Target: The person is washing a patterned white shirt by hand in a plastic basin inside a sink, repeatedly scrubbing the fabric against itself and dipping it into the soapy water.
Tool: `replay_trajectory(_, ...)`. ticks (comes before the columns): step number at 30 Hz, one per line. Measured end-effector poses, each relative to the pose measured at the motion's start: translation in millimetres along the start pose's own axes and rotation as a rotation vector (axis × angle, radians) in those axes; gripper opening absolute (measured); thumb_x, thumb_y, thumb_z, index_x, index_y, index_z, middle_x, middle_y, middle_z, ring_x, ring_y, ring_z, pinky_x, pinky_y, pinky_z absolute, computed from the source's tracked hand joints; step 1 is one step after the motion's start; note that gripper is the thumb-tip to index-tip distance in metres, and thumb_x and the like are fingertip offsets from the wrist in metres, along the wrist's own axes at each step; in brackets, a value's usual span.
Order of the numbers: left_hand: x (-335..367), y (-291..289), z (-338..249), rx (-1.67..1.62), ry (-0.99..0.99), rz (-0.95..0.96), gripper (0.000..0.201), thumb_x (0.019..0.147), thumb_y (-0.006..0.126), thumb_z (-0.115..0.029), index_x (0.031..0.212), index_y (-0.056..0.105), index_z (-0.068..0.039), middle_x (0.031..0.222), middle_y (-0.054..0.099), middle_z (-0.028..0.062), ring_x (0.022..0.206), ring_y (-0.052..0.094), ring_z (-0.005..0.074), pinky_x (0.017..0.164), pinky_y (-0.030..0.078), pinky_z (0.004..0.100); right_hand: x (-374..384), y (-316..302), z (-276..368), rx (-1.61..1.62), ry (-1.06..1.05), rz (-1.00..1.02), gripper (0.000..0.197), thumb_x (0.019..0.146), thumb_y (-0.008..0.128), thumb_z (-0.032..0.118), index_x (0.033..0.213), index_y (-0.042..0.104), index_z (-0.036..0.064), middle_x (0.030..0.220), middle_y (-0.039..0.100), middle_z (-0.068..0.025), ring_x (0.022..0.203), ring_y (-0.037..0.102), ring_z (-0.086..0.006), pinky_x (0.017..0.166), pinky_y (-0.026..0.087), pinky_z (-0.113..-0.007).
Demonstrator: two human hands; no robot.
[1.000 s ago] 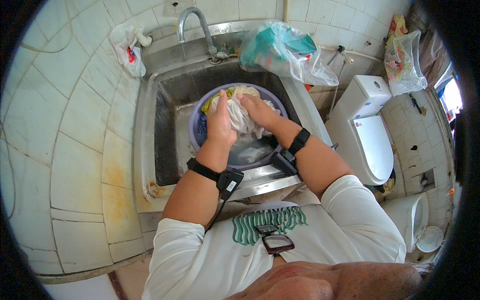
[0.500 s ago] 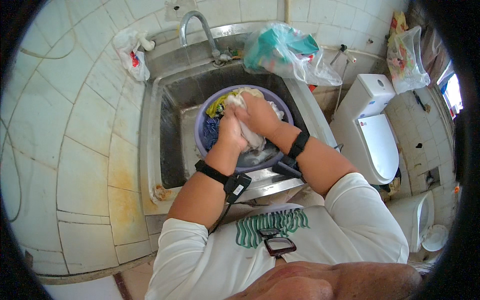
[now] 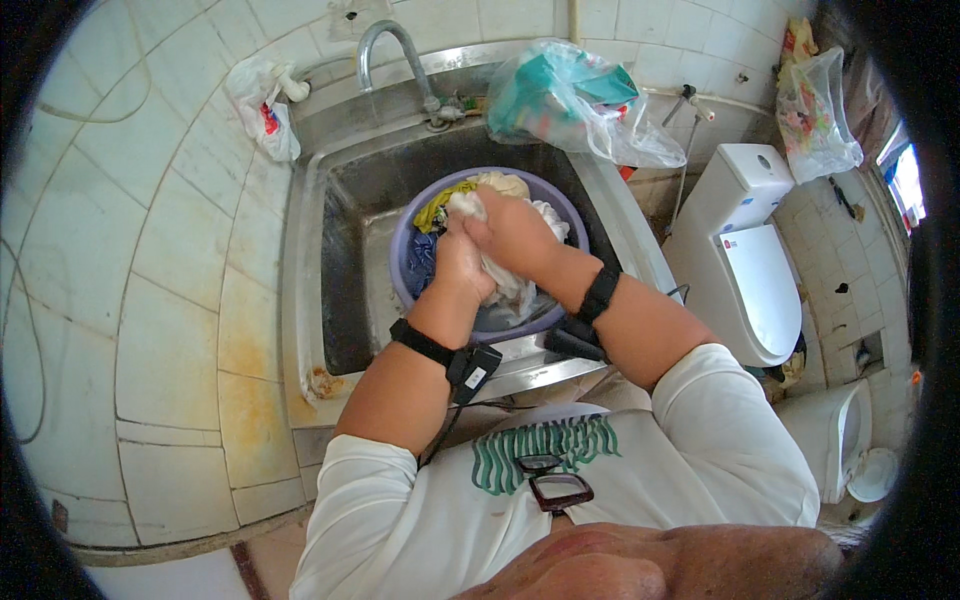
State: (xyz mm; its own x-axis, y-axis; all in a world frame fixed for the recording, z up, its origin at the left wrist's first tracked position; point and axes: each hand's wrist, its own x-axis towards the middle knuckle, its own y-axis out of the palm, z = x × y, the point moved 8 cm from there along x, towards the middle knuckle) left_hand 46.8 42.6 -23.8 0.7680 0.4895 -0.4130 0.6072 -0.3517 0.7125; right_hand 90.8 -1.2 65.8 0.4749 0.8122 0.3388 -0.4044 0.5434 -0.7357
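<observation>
A purple basin point(image 3: 399, 262) sits in the metal sink, holding wet clothes and some water. My left hand point(image 3: 462, 262) and my right hand point(image 3: 512, 232) are pressed together over it, both closed on a white wet cloth point(image 3: 515, 285). Part of the cloth bulges above the fingers, and the rest hangs down into the basin. Beside my left hand lie a dark blue garment point(image 3: 420, 258) and a yellow-green cloth point(image 3: 432, 210). More pale fabric point(image 3: 550, 217) lies behind my right hand.
The steel sink point(image 3: 300, 300) surrounds the basin, with a curved faucet point(image 3: 385, 40) at its back. A plastic bag with a teal item point(image 3: 570, 95) lies on the back right corner. White bag point(image 3: 262, 105) hangs at the left wall; a toilet point(image 3: 755, 270) stands at right.
Both hands stay clasped on the white cloth, and my right hand has turned slightly over it. Less of the cloth's length shows between the hands.
</observation>
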Motion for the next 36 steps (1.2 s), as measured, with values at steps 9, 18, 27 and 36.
replay_trajectory(9,13.0,-4.5,5.4,0.008,-0.056,0.115,0.054,0.092,0.038,-0.052,0.122,0.049,-0.009,0.124,0.053,0.0129,0.112,0.051,0.0314,0.097,0.038,0.0498,-2.6,-1.7,1.4,-0.012,-0.049,0.011,0.032,0.083,0.055,0.032,0.097,0.050,0.0029,0.075,0.060,-0.0254,0.072,0.058,-0.0439,0.064,0.046,-0.051)
replay_trajectory(18,2.7,5.0,8.6,0.039,-0.085,0.022,0.051,0.094,0.031,-0.049,0.119,0.052,-0.009,0.119,0.057,0.0116,0.110,0.053,0.0315,0.097,0.038,0.0504,6.9,-2.9,-23.0,0.006,0.035,-0.131,0.026,0.082,0.053,0.028,0.091,0.050,0.0038,0.075,0.060,-0.0246,0.072,0.057,-0.0453,0.065,0.045,-0.052)
replay_trajectory(27,7.7,-6.4,5.1,0.029,-0.070,0.177,0.050,0.094,0.033,-0.044,0.125,0.047,-0.007,0.123,0.053,0.0141,0.113,0.051,0.0326,0.097,0.038,0.0502,-9.6,1.5,12.3,-0.008,-0.150,0.043,0.030,0.081,0.055,0.029,0.096,0.049,0.0038,0.075,0.060,-0.0243,0.073,0.058,-0.0438,0.066,0.045,-0.052)
replay_trajectory(36,2.8,3.7,3.3,0.087,-0.045,0.052,0.052,0.097,0.026,-0.044,0.128,0.043,-0.006,0.124,0.051,0.0146,0.114,0.050,0.0324,0.098,0.038,0.0492,6.6,-2.0,-27.9,0.044,0.053,-0.128,0.028,0.082,0.054,0.025,0.096,0.048,0.0023,0.076,0.059,-0.0264,0.075,0.056,-0.0460,0.067,0.043,-0.053)
